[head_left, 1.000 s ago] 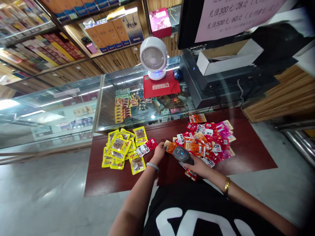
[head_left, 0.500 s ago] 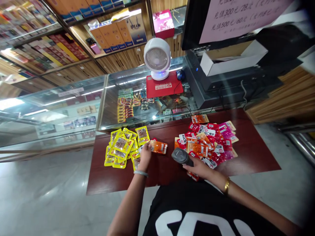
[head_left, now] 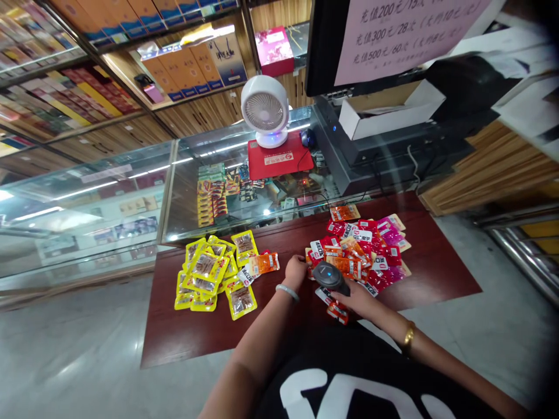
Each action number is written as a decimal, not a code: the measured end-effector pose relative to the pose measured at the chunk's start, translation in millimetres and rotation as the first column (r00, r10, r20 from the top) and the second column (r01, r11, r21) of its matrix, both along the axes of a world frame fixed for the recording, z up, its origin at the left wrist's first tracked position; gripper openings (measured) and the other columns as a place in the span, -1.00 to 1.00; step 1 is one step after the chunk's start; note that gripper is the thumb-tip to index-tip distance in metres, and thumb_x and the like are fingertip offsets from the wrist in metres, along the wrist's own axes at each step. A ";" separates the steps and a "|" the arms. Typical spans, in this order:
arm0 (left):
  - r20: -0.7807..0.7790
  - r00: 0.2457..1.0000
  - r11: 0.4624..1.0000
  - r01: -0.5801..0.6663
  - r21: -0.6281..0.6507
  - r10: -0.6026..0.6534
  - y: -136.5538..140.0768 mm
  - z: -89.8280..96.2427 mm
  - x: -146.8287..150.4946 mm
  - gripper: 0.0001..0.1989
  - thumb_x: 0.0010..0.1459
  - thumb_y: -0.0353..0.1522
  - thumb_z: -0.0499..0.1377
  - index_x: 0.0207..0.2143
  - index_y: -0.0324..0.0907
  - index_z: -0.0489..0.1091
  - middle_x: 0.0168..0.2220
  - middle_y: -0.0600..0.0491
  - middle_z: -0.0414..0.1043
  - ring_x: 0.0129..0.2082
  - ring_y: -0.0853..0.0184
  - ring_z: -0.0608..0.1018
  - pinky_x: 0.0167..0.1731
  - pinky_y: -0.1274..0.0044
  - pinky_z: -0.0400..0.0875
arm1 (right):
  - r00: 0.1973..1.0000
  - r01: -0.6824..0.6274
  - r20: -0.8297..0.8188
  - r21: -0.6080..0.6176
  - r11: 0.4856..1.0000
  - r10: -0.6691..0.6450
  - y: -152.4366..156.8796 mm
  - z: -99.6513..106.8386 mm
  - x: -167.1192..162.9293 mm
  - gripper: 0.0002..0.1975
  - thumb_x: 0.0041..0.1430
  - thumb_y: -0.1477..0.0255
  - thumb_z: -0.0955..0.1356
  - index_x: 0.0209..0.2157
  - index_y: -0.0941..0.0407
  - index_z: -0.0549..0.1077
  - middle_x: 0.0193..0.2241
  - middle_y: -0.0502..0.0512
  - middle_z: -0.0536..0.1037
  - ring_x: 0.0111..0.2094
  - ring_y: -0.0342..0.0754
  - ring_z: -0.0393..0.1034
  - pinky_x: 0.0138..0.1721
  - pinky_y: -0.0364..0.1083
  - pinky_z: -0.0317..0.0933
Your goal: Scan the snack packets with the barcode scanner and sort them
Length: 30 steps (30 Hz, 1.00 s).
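My left hand (head_left: 297,272) is at the left edge of a pile of red, orange and pink snack packets (head_left: 349,266). Its fingers are curled and touch the outermost packets; what they grip, if anything, is hidden. In my right hand (head_left: 356,299) is a dark grey handheld barcode scanner (head_left: 331,276), its head over the pile's near left side. An orange packet (head_left: 264,263) lies to the left, partly over a white-and-red packet (head_left: 247,274), beside a heap of yellow snack packets (head_left: 205,265). Below the scanner, a small red packet (head_left: 338,312) lies near the table's front edge.
The dark red table (head_left: 183,343) stands against a glass display counter (head_left: 183,212). On the counter are a white fan (head_left: 265,110), a red mat (head_left: 279,166) and a dark cash-drawer unit (head_left: 345,157) with an open white box (head_left: 371,119). A monitor (head_left: 323,46) stands behind.
My left hand has let go of the orange packet beside the yellow heap and moved right to the red and orange pile. The scanner's head has turned, and a blue light shows on it.
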State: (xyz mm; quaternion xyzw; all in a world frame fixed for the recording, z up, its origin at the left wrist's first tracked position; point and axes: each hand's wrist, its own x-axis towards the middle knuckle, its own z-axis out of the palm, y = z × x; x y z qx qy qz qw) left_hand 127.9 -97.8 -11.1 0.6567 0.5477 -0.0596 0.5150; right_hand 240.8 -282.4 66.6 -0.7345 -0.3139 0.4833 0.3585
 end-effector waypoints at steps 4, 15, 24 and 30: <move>0.011 1.000 0.999 0.012 -0.031 -0.012 0.7 0.0 -22.2 -0.85 0.13 -0.33 0.27 -0.32 -0.25 0.55 -0.39 -0.02 0.59 -0.45 0.37 0.55 -0.38 0.58 0.37 | 1.000 0.003 0.004 0.000 1.000 -0.003 5.0 2.9 -0.2 -0.57 0.06 0.28 0.42 -0.04 0.15 0.51 -0.08 0.26 0.65 -0.04 0.28 0.52 0.02 0.19 0.32; -0.036 0.999 0.996 0.035 0.082 -0.032 11.0 19.3 -88.8 -0.84 0.06 -0.38 0.24 -0.54 -0.27 0.46 -0.55 0.06 0.45 -0.44 0.32 0.51 -0.40 0.57 0.28 | 0.990 -0.119 -0.059 0.098 0.988 0.125 30.7 4.8 -11.9 -0.59 0.07 0.27 0.43 -0.03 0.09 0.53 -0.06 0.17 0.65 -0.03 0.22 0.51 0.05 0.15 0.33; 0.091 0.986 0.906 -0.165 0.389 0.141 40.1 38.2 -89.2 -0.71 0.07 -0.38 0.23 -0.11 -0.18 0.48 -0.13 -0.09 0.52 -0.08 0.17 0.51 0.01 0.33 0.34 | 0.997 -0.058 -0.046 0.051 0.997 0.061 14.7 -0.6 -8.1 -0.56 0.08 0.26 0.43 0.00 0.12 0.50 -0.03 0.24 0.63 0.01 0.24 0.49 0.08 0.18 0.29; 0.296 0.905 0.945 -0.252 -0.210 0.307 6.0 -9.1 6.4 -0.77 -0.05 -0.39 0.36 -0.28 -0.26 0.54 -0.38 -0.03 0.57 -0.39 0.34 0.56 -0.25 0.49 0.44 | 1.000 -0.013 -0.019 0.007 1.000 0.013 -2.0 -1.7 1.7 -0.56 0.06 0.26 0.42 -0.03 0.15 0.51 -0.09 0.24 0.65 -0.05 0.24 0.53 0.03 0.16 0.33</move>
